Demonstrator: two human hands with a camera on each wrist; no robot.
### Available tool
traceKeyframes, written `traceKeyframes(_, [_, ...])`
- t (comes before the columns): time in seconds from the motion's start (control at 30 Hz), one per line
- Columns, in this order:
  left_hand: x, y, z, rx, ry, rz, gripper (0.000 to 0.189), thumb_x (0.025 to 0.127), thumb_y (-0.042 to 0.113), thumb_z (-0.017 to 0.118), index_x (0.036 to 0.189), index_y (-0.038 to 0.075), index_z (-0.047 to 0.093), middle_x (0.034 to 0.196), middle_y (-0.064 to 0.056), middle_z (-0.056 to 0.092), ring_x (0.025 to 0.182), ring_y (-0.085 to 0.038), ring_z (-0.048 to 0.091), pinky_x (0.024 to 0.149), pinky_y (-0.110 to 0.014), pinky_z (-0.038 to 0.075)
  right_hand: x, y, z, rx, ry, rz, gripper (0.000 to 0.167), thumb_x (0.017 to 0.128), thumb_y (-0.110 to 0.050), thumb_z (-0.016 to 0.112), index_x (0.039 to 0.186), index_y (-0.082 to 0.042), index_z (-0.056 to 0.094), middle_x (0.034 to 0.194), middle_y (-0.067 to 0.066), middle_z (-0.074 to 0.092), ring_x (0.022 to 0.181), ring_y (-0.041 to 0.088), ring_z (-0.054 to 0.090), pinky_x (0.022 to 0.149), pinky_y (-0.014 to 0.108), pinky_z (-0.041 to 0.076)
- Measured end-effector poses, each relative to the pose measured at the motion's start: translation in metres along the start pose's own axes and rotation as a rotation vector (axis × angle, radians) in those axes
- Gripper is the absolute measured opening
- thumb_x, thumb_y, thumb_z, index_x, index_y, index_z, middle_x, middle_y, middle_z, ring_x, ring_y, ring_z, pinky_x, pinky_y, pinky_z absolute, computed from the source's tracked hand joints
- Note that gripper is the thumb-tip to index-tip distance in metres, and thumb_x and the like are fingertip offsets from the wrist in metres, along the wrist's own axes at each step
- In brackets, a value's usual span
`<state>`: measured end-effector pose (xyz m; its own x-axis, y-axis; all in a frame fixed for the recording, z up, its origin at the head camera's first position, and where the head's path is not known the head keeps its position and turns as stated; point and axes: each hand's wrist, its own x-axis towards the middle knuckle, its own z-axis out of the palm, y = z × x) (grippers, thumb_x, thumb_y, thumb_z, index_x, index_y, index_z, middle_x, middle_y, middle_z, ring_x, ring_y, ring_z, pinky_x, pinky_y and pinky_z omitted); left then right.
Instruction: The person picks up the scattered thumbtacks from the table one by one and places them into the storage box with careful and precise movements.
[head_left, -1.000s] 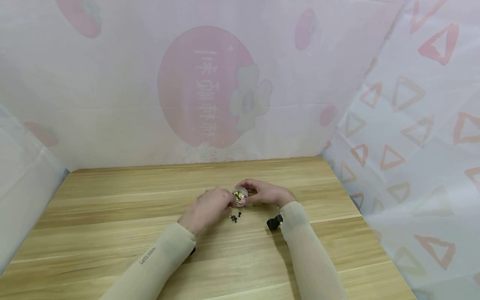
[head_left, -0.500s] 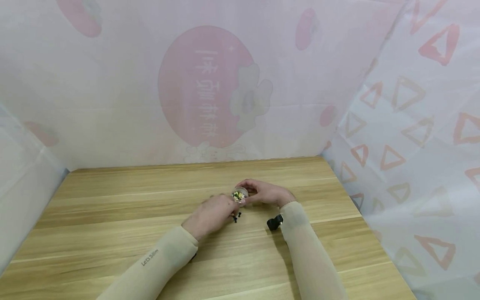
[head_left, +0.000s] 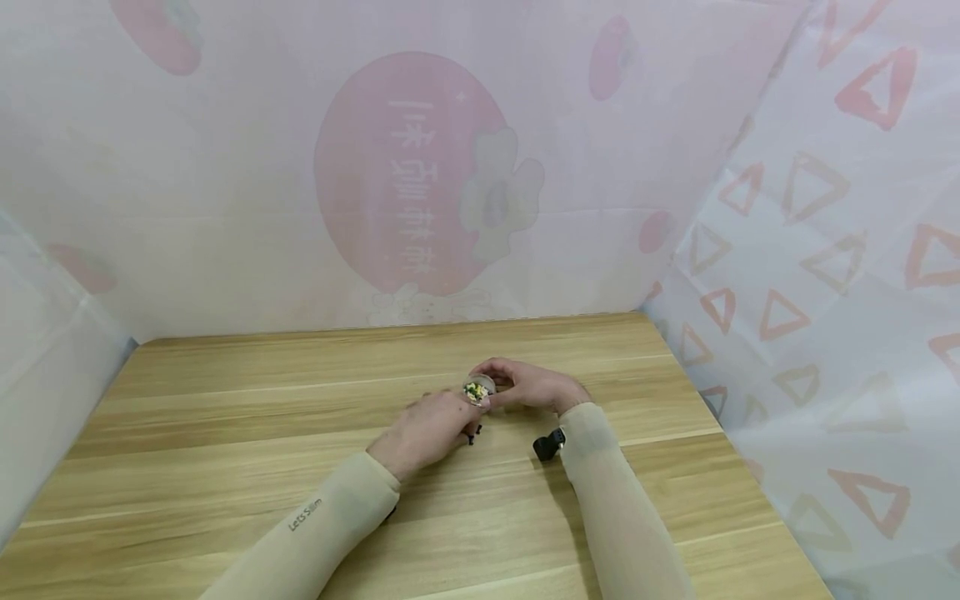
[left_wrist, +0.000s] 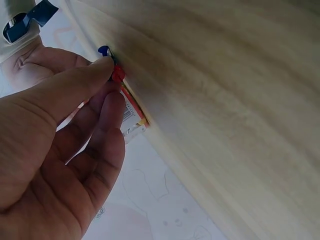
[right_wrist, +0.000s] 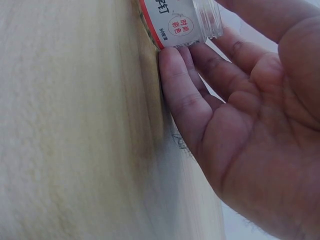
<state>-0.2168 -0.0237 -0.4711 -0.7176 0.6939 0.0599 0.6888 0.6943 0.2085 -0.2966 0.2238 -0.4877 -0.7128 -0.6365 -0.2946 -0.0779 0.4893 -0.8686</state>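
In the head view a small clear jar [head_left: 491, 384] stands on the wooden table, with multicoloured push pins [head_left: 476, 390] in it. My right hand [head_left: 534, 385] holds the jar from the right, fingers curled round it. The right wrist view shows its label [right_wrist: 170, 22], white with a red band, and its threaded mouth. My left hand [head_left: 429, 427] is low at the table, just in front of the jar. Its thumb and index finger pinch at a red push pin [left_wrist: 118, 74], largely hidden by the fingertips. Beside the thumb tip lies a blue push pin [left_wrist: 103, 50].
Dark push pins [head_left: 471, 439] lie on the table [head_left: 315, 375] by the left fingertips. A black wrist camera [head_left: 549, 445] hangs under the right sleeve. Printed cloth walls [head_left: 225, 208] stand at the back and sides.
My left hand has come from the jar's left side down and toward me over the loose push pins, covering part of them. The right hand and the jar have stayed in place.
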Motion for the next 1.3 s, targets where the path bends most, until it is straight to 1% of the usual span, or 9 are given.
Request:
traceKeyframes(0.07, [0.000,-0.001,-0.001,-0.020,-0.002,-0.010,0.024,0.102,0.009,0.092,0.088,0.019,0.076,0.093,0.003,0.075,0.083,-0.012,0.064,0.072,-0.032,0.058,0.000,0.000,0.000,0.004,0.000,0.003,0.063,0.113,-0.018,0.082,0.170,-0.014,0.055,0.173,0.009,0.062,0.165,0.029,0.053,0.141,0.055,0.040])
traceKeyframes(0.2, [-0.001,-0.003,-0.005,-0.088,-0.012,-0.057,0.019,0.106,0.008,0.087,0.090,0.016,0.080,0.094,0.001,0.078,0.083,-0.012,0.065,0.075,-0.034,0.060,0.000,0.001,0.000,-0.002,0.004,-0.006,0.062,0.112,-0.020,0.083,0.168,-0.014,0.057,0.168,0.009,0.065,0.159,0.026,0.058,0.138,0.052,0.043])
traceKeyframes(0.37, [-0.001,-0.007,-0.011,-0.159,-0.013,-0.106,0.010,0.106,0.008,0.087,0.098,0.014,0.085,0.102,0.000,0.084,0.089,-0.013,0.071,0.084,-0.040,0.065,0.000,0.001,0.000,0.000,0.009,-0.001,0.062,0.111,-0.021,0.085,0.166,-0.015,0.059,0.162,0.008,0.069,0.150,0.023,0.063,0.133,0.048,0.046])
traceKeyframes(0.6, [0.002,-0.012,-0.017,-0.214,0.041,-0.192,0.010,0.108,0.010,0.086,0.101,0.017,0.083,0.104,0.002,0.082,0.093,-0.011,0.070,0.089,-0.040,0.065,0.000,0.001,0.000,-0.008,0.004,-0.005,0.061,0.112,-0.022,0.084,0.167,-0.015,0.058,0.167,0.009,0.066,0.155,0.026,0.060,0.136,0.049,0.044])
traceKeyframes(0.83, [0.012,-0.014,-0.015,-0.293,0.119,-0.306,0.009,0.107,0.010,0.086,0.101,0.017,0.083,0.111,-0.001,0.086,0.103,-0.016,0.076,0.100,-0.043,0.067,0.001,0.002,0.000,0.014,-0.001,-0.005,0.063,0.112,-0.017,0.083,0.169,-0.012,0.056,0.170,0.012,0.065,0.157,0.027,0.060,0.138,0.051,0.044])
traceKeyframes(0.93, [0.017,-0.012,-0.014,-0.314,0.149,-0.352,0.006,0.108,0.011,0.085,0.103,0.014,0.083,0.112,-0.003,0.086,0.102,-0.018,0.077,0.098,-0.043,0.068,0.001,0.001,0.000,0.032,-0.003,0.004,0.063,0.112,-0.014,0.082,0.169,-0.012,0.056,0.171,0.012,0.064,0.158,0.028,0.060,0.138,0.051,0.045])
traceKeyframes(1.07, [0.022,-0.009,-0.012,-0.328,0.170,-0.397,0.006,0.107,0.012,0.086,0.102,0.013,0.083,0.109,-0.004,0.085,0.097,-0.018,0.075,0.092,-0.041,0.067,0.001,0.000,0.000,0.031,-0.006,0.006,0.062,0.112,-0.014,0.082,0.168,-0.012,0.057,0.170,0.011,0.065,0.158,0.027,0.060,0.137,0.050,0.045])
traceKeyframes(1.13, [0.024,-0.007,-0.011,-0.329,0.176,-0.407,0.008,0.106,0.010,0.087,0.101,0.013,0.082,0.107,-0.004,0.085,0.094,-0.018,0.074,0.088,-0.039,0.067,0.001,0.001,0.000,0.025,-0.006,0.005,0.061,0.112,-0.015,0.082,0.168,-0.012,0.057,0.169,0.011,0.066,0.156,0.026,0.061,0.136,0.049,0.046])
traceKeyframes(1.3, [0.027,-0.006,-0.007,-0.318,0.192,-0.401,0.012,0.106,0.008,0.087,0.097,0.013,0.080,0.101,-0.004,0.083,0.089,-0.016,0.071,0.083,-0.037,0.065,0.002,0.001,0.000,0.011,-0.004,0.000,0.060,0.112,-0.016,0.082,0.167,-0.013,0.059,0.166,0.010,0.067,0.151,0.023,0.063,0.132,0.044,0.048])
